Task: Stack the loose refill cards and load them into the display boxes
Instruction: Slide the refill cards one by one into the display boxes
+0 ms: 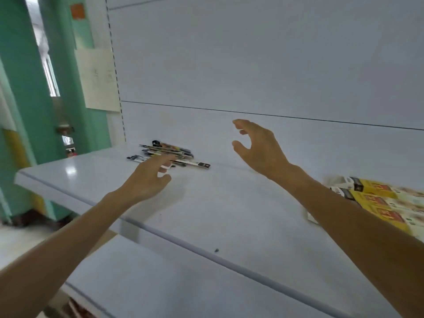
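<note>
A loose pile of several long thin refill cards (171,152) lies at the back left of the white shelf (206,203). My left hand (149,177) reaches over the shelf with fingers extended, its fingertips at the near edge of the pile, holding nothing. My right hand (257,145) hovers in the air to the right of the pile, fingers spread and loosely curved, empty. Yellow and white display boxes (378,203) lie at the shelf's right edge, partly behind my right forearm.
A white back panel (252,65) rises behind the shelf. A lower white shelf (160,283) sticks out below. Green pillars (27,99) and a paper sheet (98,79) stand to the left beyond the shelf end.
</note>
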The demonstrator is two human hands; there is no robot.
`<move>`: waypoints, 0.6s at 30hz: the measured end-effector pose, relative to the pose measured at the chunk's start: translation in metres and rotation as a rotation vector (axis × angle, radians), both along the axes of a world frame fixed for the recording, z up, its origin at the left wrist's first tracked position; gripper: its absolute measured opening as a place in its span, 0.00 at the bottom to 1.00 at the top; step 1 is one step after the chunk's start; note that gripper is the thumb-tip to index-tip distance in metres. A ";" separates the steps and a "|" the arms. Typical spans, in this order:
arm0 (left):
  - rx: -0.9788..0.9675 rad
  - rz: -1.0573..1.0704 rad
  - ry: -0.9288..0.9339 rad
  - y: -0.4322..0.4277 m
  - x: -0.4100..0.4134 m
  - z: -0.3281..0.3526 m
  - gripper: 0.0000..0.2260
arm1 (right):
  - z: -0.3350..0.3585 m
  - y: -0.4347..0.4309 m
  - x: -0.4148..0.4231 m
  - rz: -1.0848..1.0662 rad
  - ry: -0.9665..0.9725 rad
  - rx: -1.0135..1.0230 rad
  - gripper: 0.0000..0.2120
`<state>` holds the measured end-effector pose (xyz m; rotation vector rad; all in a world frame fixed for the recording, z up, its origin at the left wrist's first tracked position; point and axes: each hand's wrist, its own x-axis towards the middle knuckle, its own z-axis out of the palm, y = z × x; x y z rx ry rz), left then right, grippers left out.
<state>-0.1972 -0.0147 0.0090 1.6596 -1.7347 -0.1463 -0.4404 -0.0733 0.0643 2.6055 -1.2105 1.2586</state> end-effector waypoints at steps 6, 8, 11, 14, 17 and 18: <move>0.057 0.028 -0.031 -0.017 0.109 -0.016 0.17 | -0.015 -0.026 0.104 0.041 0.170 -0.055 0.20; 0.078 0.010 -0.050 -0.032 0.147 -0.016 0.16 | -0.017 -0.045 0.134 -0.016 0.248 0.036 0.15; 0.072 -0.008 -0.068 -0.060 0.205 -0.013 0.15 | -0.031 -0.074 0.176 -0.169 0.438 0.203 0.12; 0.064 -0.045 -0.053 -0.091 0.240 -0.015 0.13 | -0.051 -0.095 0.196 -0.305 0.514 0.318 0.15; 0.110 -0.136 -0.112 -0.124 0.258 -0.018 0.14 | -0.064 -0.097 0.206 -0.374 0.488 0.403 0.16; 0.111 -0.166 -0.138 -0.134 0.260 -0.018 0.15 | -0.066 -0.096 0.208 -0.398 0.510 0.389 0.16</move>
